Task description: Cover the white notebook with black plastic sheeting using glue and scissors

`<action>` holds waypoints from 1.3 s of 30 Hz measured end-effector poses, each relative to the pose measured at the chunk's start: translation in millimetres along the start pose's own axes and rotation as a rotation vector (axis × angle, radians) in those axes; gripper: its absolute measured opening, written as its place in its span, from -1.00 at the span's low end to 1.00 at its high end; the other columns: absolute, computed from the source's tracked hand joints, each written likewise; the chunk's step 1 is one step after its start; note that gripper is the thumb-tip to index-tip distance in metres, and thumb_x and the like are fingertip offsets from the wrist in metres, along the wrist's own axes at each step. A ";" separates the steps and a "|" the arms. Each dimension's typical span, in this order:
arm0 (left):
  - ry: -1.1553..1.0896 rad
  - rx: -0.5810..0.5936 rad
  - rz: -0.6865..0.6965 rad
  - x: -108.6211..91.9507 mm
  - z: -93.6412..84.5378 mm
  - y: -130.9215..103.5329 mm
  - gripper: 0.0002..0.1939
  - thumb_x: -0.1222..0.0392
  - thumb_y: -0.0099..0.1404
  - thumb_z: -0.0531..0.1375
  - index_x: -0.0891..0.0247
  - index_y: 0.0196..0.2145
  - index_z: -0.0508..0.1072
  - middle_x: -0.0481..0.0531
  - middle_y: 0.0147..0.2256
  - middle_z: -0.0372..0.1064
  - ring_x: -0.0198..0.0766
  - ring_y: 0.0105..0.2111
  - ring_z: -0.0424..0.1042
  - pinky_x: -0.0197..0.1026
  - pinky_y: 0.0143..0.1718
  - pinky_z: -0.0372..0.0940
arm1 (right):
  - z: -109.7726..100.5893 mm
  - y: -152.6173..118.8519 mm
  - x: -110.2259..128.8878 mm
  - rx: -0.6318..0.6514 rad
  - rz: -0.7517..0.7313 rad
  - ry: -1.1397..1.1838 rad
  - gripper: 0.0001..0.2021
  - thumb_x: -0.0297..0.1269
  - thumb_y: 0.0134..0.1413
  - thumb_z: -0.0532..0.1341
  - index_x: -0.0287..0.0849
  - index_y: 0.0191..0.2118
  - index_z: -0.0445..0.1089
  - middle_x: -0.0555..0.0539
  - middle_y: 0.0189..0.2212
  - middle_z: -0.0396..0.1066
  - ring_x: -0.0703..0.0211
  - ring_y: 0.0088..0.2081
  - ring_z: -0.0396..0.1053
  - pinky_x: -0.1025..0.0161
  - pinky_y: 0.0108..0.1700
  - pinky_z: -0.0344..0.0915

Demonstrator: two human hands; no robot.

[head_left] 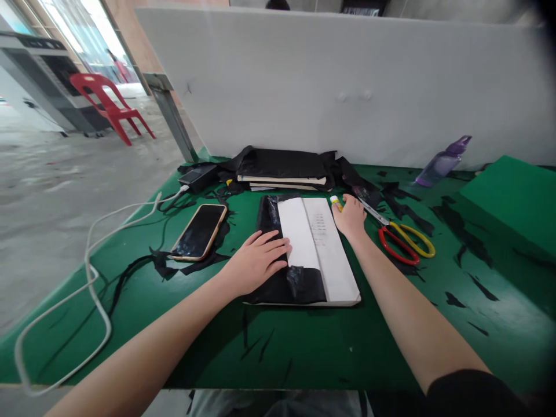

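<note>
On the green tabletop, a book lies flat in front of the person, between the two hands, its left side and lower left corner wrapped in black material and its right side showing white with faint print. The left forearm slants in from the lower left, bare, and its left hand rests palm down on the book, open, fingers stretched out and slightly spread to the right, tips reaching just past the black onto the white. The right forearm runs in from the lower right, bare below a black sleeve, angling up and left to the far right corner of the book. There the right hand is low by the tabletop, fingers bent and closed around a glue stick, whose white and yellow end pokes out toward the book. Its fingertips are close to the blades of red-and-yellow-handled scissors; whether they touch, I cannot tell. Left of the book lies a phone, and behind the book sits a stack covered in black
</note>
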State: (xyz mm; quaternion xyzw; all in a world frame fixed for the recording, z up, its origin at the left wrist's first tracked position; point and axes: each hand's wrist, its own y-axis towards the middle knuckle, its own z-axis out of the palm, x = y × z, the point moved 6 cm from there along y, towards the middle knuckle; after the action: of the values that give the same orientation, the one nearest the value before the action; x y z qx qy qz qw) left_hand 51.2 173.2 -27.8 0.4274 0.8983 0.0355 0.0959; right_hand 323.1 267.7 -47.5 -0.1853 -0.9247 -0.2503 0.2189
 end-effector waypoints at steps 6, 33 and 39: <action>-0.021 0.009 0.001 1.6 0.7 0.2 -0.60 -0.01 0.40 -0.11 0.02 0.14 0.20 -0.16 0.17 0.15 -0.23 0.23 -0.03 -0.02 0.24 -0.16 | 6.3 -12.9 45.6 0.246 -0.279 0.453 -0.75 -0.23 0.02 0.10 -0.18 -0.20 0.40 -0.10 -0.24 0.44 0.14 -0.24 0.38 0.16 -0.14 0.30; 0.030 -0.030 -0.346 73.6 14.6 50.9 -0.48 0.09 0.34 -0.11 0.37 0.19 0.09 0.19 0.27 -0.13 -0.02 0.28 -0.23 0.21 0.19 -0.11 | 16.2 -63.9 94.8 0.328 -0.915 0.131 -0.62 -0.23 0.16 0.04 -0.20 0.05 0.34 -0.13 0.08 0.31 0.06 0.15 0.17 0.02 0.19 0.10; 0.119 -0.055 -0.412 76.8 21.0 64.0 -0.45 0.09 0.35 -0.15 0.50 0.18 0.08 0.34 0.25 -0.10 0.04 0.28 -0.23 0.18 0.20 -0.15 | 20.5 -64.4 95.7 0.352 -0.945 0.098 -0.61 -0.21 0.14 0.06 -0.26 0.04 0.36 -0.17 0.06 0.33 0.04 0.15 0.17 0.02 0.20 0.09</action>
State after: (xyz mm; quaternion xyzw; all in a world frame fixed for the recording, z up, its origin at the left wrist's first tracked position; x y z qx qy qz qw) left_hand 56.8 272.8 -49.9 0.2293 0.9694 0.0649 0.0596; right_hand 207.7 249.3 -40.4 0.3050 -0.9244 -0.1706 0.1531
